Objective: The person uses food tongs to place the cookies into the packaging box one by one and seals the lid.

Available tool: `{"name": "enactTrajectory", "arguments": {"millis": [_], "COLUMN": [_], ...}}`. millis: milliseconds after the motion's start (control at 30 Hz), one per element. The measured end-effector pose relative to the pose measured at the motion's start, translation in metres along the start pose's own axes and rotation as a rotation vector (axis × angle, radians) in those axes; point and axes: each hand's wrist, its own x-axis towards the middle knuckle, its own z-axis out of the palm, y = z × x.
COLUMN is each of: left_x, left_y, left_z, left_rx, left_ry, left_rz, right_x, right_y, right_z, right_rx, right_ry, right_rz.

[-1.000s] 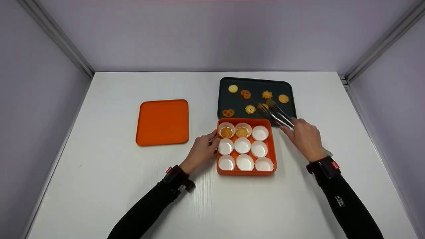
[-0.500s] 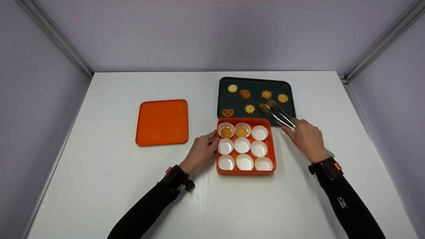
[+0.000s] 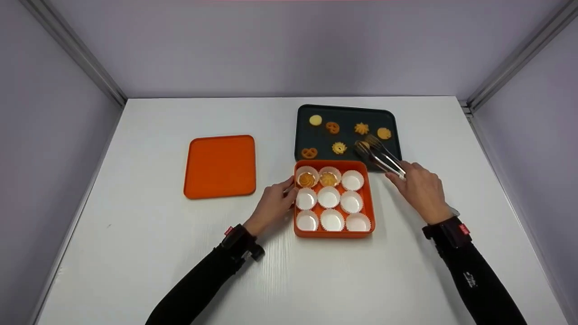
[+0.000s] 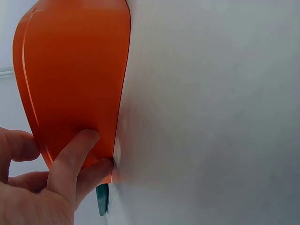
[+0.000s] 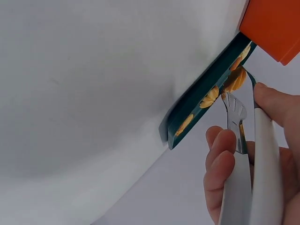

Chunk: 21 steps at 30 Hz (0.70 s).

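Observation:
An orange box (image 3: 367, 194) holds white paper cups; two back-left cups (image 3: 307, 179) hold cookies. My left hand (image 3: 275, 203) touches the box's left wall (image 4: 70, 84) with fingertips and thumb. My right hand (image 3: 420, 187) holds metal tongs (image 3: 379, 156), whose tips close around a cookie (image 3: 362, 145) on the dark tray (image 3: 347, 115). In the right wrist view the tongs (image 5: 236, 126) reach over the tray rim (image 5: 201, 101) to the cookie (image 5: 235, 78).
Several more cookies (image 3: 315, 120) lie on the tray. An orange lid (image 3: 220, 165) lies flat on the white table (image 3: 180, 271) to the left. Grey walls enclose the table on three sides.
My right hand has drawn back slightly toward the right while the tong tips stay at the cookie. The left hand has kept still on the box.

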Motion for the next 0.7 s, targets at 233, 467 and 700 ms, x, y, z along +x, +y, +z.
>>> {"name": "enactTrajectory", "arguments": {"millis": [233,467,700], "left_x": [0.0,-0.001,-0.003], "left_y": [0.001,0.0,0.001], "left_z": [-0.001,0.0,0.001], "left_rx": [-0.009,-0.073,-0.121], "left_ry": [-0.009,-0.011,0.009], "left_rz": [-0.016,-0.027,-0.022], "right_x": [-0.007,-0.017,-0.027], "right_y": [-0.002,-0.008,-0.02], "right_z": [-0.01,-0.024,-0.038], "right_rx": [0.009,0.013,0.005], "right_ry": [0.039,0.082,0.072], "right_rz": [-0.028,-0.066,-0.084]}}
